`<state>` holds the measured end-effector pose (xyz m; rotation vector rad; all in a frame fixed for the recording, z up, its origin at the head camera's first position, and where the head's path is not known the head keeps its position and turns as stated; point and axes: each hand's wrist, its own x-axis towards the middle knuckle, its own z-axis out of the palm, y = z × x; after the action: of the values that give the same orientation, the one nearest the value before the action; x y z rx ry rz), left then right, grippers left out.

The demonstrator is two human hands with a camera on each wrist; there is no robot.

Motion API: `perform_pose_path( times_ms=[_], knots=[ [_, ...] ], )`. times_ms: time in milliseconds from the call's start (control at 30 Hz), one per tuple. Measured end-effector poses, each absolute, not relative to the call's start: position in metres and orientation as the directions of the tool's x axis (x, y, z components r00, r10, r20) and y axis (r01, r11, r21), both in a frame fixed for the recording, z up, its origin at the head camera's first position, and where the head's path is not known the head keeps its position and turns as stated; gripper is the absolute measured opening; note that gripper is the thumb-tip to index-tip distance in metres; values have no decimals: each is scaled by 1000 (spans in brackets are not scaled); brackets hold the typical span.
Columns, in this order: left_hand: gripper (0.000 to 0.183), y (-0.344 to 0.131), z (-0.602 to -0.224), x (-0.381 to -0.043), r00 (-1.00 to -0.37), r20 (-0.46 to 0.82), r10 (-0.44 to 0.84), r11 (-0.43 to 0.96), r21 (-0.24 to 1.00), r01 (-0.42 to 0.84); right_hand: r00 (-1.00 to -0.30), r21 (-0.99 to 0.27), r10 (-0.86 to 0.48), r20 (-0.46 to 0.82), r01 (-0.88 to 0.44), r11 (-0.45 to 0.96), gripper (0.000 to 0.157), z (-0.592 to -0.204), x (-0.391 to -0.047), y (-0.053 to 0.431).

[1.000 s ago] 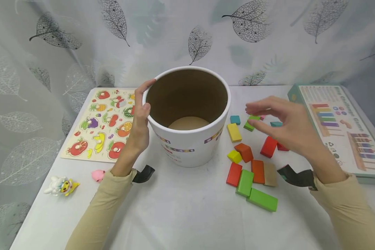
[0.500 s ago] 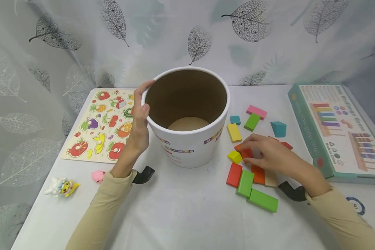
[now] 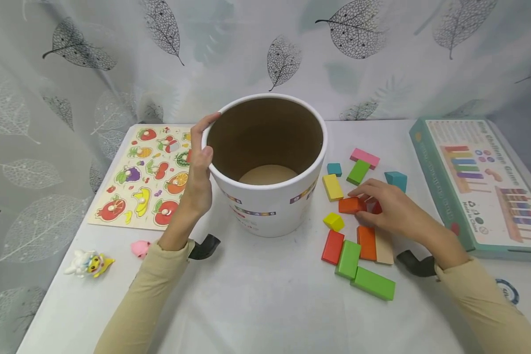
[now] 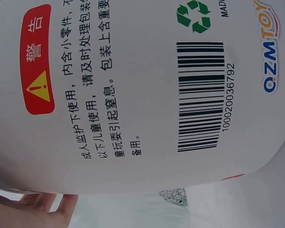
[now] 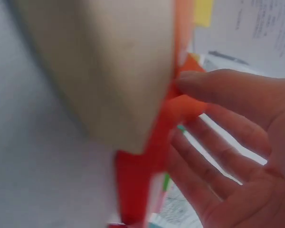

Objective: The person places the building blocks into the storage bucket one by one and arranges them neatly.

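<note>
My left hand [image 3: 197,182] grips the left rim of a large white bucket [image 3: 270,216], which stands upright with its mouth showing. In the left wrist view, fingers [image 4: 61,209] reach past the edge of the bucket's printed wall [image 4: 156,171]. Over on the right, my right hand [image 3: 391,211] pinches an orange block [image 3: 350,205] between thumb and fingers, low over the table. Close up in the right wrist view, the thumb [image 5: 218,90] touches the orange block [image 5: 187,107]. Part of a red block [image 3: 377,208] shows beneath the hand.
Loose blocks surround the right hand: a yellow one [image 3: 333,188], a green one [image 3: 372,283], a plain wooden one [image 3: 384,247] and several others. A game box [image 3: 491,182] stands at right. A fruit puzzle board [image 3: 137,196] and small toy figures [image 3: 88,264] lie at left.
My right hand came down from above the blocks to the orange block, which has turned and shifted slightly away from the yellow hexagonal block. The left hand and bucket stay put.
</note>
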<state>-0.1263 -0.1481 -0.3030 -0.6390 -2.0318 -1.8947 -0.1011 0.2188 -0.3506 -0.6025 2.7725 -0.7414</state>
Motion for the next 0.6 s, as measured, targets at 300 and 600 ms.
perform_pose_path(
  times_ms=[300,600],
  knots=[
    [69,-147,-303,-126,-860,494,126,42,864,502,-908,-521,-416,-57,-328,788,47,-360,-104,227],
    [67,-148,-304,-127,-854,506,117,31,858,513,-916,-508,-369,158,-396,765,48,-325,-98,242]
  ],
)
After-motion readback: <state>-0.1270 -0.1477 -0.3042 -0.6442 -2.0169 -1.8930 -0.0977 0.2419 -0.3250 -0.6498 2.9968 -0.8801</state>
